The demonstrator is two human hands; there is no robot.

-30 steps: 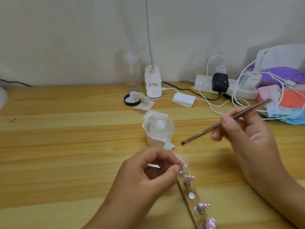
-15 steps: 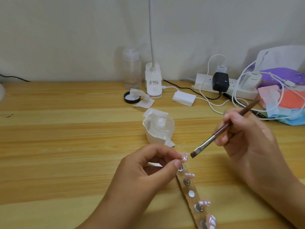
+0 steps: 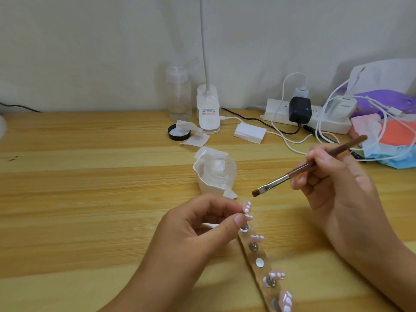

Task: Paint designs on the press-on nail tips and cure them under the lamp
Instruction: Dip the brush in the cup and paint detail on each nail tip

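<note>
My left hand (image 3: 198, 228) pinches one nail tip (image 3: 247, 207) between thumb and forefinger, above the far end of the holder strip (image 3: 253, 255). My right hand (image 3: 333, 188) grips the brush (image 3: 310, 164), fingers curled round its shaft. The bristles are just beside that tip, with a gap visible. The strip lies on the desk (image 3: 90, 199) and carries further tips. A tissue-wrapped jar (image 3: 216, 174) stands beyond it, with the lamp base (image 3: 208, 113) near the wall.

Wooden desk (image 3: 67, 199); pale wall (image 3: 90, 41), perhaps fabric-covered.
</note>
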